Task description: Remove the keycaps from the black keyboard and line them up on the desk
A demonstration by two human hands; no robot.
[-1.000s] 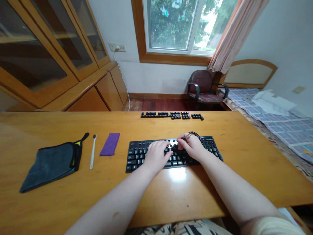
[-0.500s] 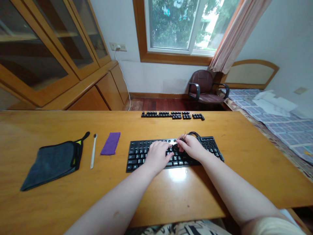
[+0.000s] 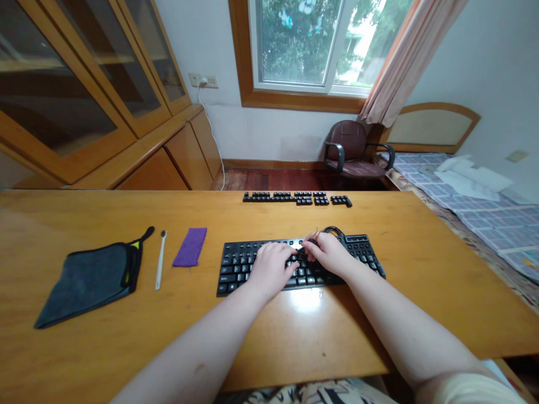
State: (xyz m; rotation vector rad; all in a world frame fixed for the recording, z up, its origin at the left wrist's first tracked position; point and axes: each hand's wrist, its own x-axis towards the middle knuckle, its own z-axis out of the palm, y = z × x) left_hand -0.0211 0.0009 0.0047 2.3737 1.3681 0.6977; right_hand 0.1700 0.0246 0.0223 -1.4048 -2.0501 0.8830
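Both hands (image 3: 273, 266) are over the black keyboard (image 3: 309, 279)

kbd (image 3: 309, 279) on tbl (image 3: 269, 336), keycaps (image 3: 274, 198) behind

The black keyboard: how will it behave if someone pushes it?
The black keyboard looks stiff, given its straight body, and unlikely to tip, since it lies flat. The cable at its back edge might drag along.
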